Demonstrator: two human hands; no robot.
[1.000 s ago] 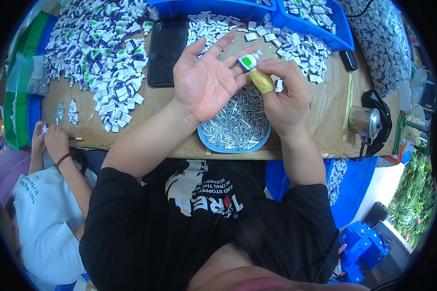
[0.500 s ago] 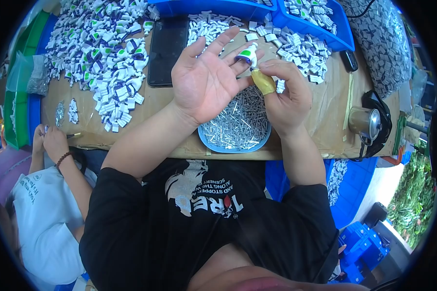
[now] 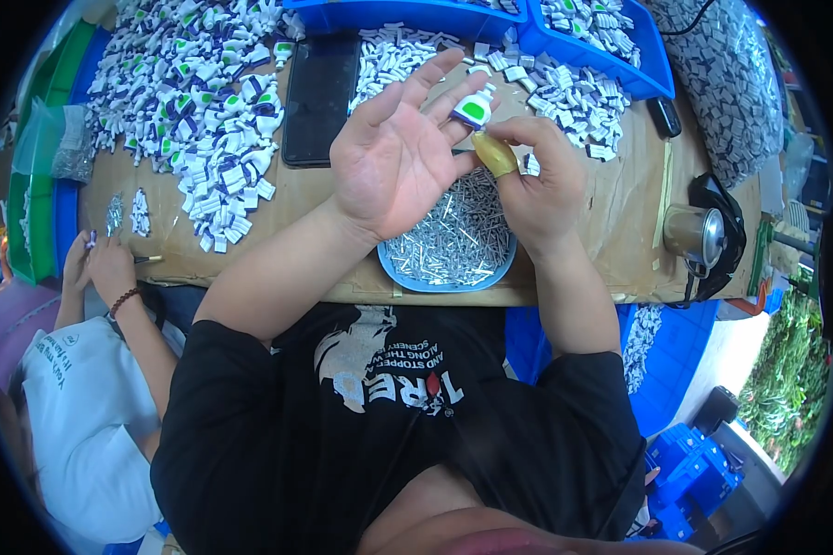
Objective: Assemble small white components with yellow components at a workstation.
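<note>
My left hand [image 3: 391, 157] is turned palm up, fingers stretched and spread. In front of its outer fingers is a small white bottle-shaped plastic piece [image 3: 473, 107] with a green patch and purple edge. My right hand [image 3: 548, 180], with a yellow finger cover [image 3: 495, 155] on one digit, pinches at the lower end of this piece. The exact contact point is too small to make out. A white-and-purple bit [image 3: 530, 165] shows beside the right fingers; whether it is held, I cannot tell. Below both hands stands a blue bowl [image 3: 446, 287] full of short metal pins.
A large heap of bottle-shaped pieces [image 3: 194, 83] covers the table's left, beside a dark tablet [image 3: 319, 102]. Blue bins [image 3: 652, 69] and loose white pieces [image 3: 578, 97] lie at the back. A metal mug [image 3: 694, 231] stands right. At far left, another person's hands [image 3: 102, 264] work.
The bottle-shaped piece has turned more upright, its green face now showing more fully. My right hand has shifted slightly left; my left hand is nearly still. The other person's hands moved a little.
</note>
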